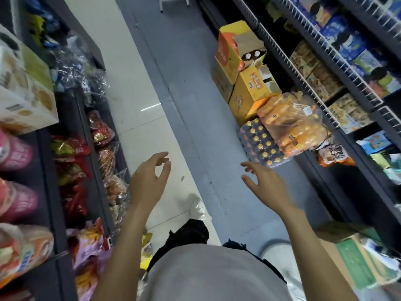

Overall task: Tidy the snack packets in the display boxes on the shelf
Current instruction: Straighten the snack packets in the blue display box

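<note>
I look down a shop aisle. My left hand (pixel 149 181) hovers over the floor beside the left shelf, fingers apart and curled, holding nothing. My right hand (pixel 263 183) is raised over the aisle, fingers spread and empty. Red snack packets (pixel 71 153) and clear bags of snacks (pixel 108 161) fill the lower tiers of the left shelf (pixel 46 170). Pink packets (pixel 15 153) and a white display box (pixel 23 98) sit on its upper tier. Display boxes of packets (pixel 314 72) line the right shelf behind a white wire rail (pixel 303 83). Neither hand touches any packet.
On the floor along the right shelf stand yellow-orange cartons (pixel 245 83), a shrink-wrapped pack of dark bottles (pixel 260 144) and a pack of orange bottles (pixel 293 124). A brown and green carton (pixel 351 253) sits at the lower right. My legs and shoes show below.
</note>
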`<state>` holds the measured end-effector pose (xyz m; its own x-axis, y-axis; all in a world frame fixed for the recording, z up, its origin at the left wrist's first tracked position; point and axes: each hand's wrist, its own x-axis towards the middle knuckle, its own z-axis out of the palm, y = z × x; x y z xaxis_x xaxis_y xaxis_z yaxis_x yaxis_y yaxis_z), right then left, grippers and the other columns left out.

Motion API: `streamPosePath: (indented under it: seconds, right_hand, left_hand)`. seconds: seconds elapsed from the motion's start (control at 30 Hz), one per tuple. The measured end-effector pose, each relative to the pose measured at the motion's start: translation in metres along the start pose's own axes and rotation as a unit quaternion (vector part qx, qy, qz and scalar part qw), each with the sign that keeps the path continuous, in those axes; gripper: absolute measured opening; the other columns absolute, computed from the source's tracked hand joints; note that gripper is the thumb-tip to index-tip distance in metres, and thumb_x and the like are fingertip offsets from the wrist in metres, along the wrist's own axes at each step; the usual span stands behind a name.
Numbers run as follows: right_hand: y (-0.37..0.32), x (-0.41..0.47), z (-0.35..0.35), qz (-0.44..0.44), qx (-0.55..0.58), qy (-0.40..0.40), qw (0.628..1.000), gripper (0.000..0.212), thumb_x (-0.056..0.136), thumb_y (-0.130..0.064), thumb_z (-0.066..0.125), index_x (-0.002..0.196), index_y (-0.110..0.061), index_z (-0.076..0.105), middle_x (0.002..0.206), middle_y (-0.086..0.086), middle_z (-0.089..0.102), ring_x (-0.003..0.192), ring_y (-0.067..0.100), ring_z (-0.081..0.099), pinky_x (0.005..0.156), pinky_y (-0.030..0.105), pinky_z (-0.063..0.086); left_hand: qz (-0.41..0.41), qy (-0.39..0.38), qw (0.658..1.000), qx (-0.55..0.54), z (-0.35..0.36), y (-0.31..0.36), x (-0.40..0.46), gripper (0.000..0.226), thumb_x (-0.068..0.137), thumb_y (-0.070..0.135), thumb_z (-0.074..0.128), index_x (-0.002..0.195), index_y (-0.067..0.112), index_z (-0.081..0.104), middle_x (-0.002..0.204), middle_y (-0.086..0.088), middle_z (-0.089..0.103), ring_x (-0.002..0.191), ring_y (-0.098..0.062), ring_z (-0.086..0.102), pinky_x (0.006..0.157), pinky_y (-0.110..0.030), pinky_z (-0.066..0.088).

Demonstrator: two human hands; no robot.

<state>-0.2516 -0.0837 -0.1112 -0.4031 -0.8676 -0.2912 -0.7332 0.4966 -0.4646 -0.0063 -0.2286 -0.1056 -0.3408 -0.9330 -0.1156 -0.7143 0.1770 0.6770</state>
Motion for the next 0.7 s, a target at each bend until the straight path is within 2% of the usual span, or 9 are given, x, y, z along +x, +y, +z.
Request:
streamPosePath:
  seconds: [0.2, 0.3, 0.4, 0.6, 0.7]
  right_hand:
    - [-0.026, 0.106, -0.020, 0.002, -0.011, -0.022, 1.000, 0.036, 0.096, -0.029, 0.052, 0.132, -0.022, 0.052, 0.124, -0.001, 0.060, 0.116, 0.016, 0.053, 0.079, 0.029, 0.040]
    - [-0.041, 0.156, -0.022, -0.017, -0.036, -0.053, 0.998, 0.037, 0.096, -0.030, 0.052, 0.132, -0.023, 0.051, 0.128, 0.000, 0.058, 0.118, 0.019, 0.052, 0.086, 0.034, 0.044]
    - [-0.054, 0.211, -0.025, -0.035, -0.049, -0.075, 0.995, 0.038, 0.096, -0.031, 0.050, 0.133, -0.023, 0.050, 0.132, -0.001, 0.055, 0.121, 0.021, 0.051, 0.091, 0.037, 0.044]
    - [-0.068, 0.343, -0.040, -0.049, -0.047, -0.079, 0.995, 0.039, 0.096, -0.028, 0.052, 0.134, -0.019, 0.050, 0.128, 0.006, 0.059, 0.115, 0.026, 0.054, 0.088, 0.038, 0.046]
    - [-0.078, 0.410, -0.063, -0.061, -0.065, -0.081, 0.993, 0.040, 0.096, -0.030, 0.051, 0.134, -0.020, 0.049, 0.126, 0.005, 0.060, 0.113, 0.026, 0.056, 0.086, 0.039, 0.048]
  left_hand:
    - [0.034, -0.048, 0.997, 0.042, -0.017, -0.008, 0.106, 0.027, 0.096, 0.030, 0.053, 0.121, 0.024, 0.061, 0.107, 0.010, 0.068, 0.099, -0.010, 0.061, 0.081, -0.033, 0.050]
    - [0.018, -0.049, 0.998, 0.041, -0.017, -0.006, 0.151, 0.027, 0.095, 0.028, 0.054, 0.120, 0.025, 0.061, 0.108, 0.012, 0.068, 0.099, -0.007, 0.060, 0.079, -0.028, 0.047]
    - [0.023, -0.072, 0.996, 0.050, -0.011, -0.004, 0.197, 0.028, 0.095, 0.027, 0.055, 0.122, 0.025, 0.061, 0.109, 0.012, 0.068, 0.102, -0.010, 0.060, 0.082, -0.030, 0.047]
    - [0.007, -0.119, 0.977, 0.177, -0.009, 0.006, 0.321, 0.039, 0.096, 0.037, 0.049, 0.133, 0.026, 0.053, 0.122, 0.008, 0.063, 0.111, -0.018, 0.056, 0.085, -0.033, 0.044]
    - [0.000, -0.127, 0.970, 0.209, -0.023, 0.017, 0.389, 0.041, 0.095, 0.038, 0.049, 0.134, 0.024, 0.052, 0.122, 0.004, 0.064, 0.113, -0.022, 0.056, 0.088, -0.034, 0.043]
